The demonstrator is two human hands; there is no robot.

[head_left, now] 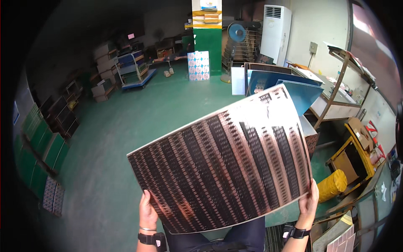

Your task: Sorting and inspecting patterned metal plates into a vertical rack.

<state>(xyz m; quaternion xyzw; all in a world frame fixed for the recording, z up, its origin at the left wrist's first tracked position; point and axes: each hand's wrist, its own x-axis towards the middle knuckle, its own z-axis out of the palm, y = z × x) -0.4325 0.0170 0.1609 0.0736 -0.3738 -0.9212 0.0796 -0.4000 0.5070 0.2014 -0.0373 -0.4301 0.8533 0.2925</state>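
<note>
A large, glossy printed sheet with dark and copper-brown stripes and a thin white border is held in front of my body. It is tilted, its right end raised higher, and bright light glares off its upper right part. My left hand grips the lower left edge, the thumb showing and the other fingers hidden behind the sheet. On the lower right edge, my right hand is closed in the same way, with most of its fingers out of sight. Both wrists wear black bands.
Blue panels lean by a workbench at the right. A yellow roll lies near a yellow frame. Farther off are a blue trolley, a green pillar, a patterned board and a fan. Green panels stand at left.
</note>
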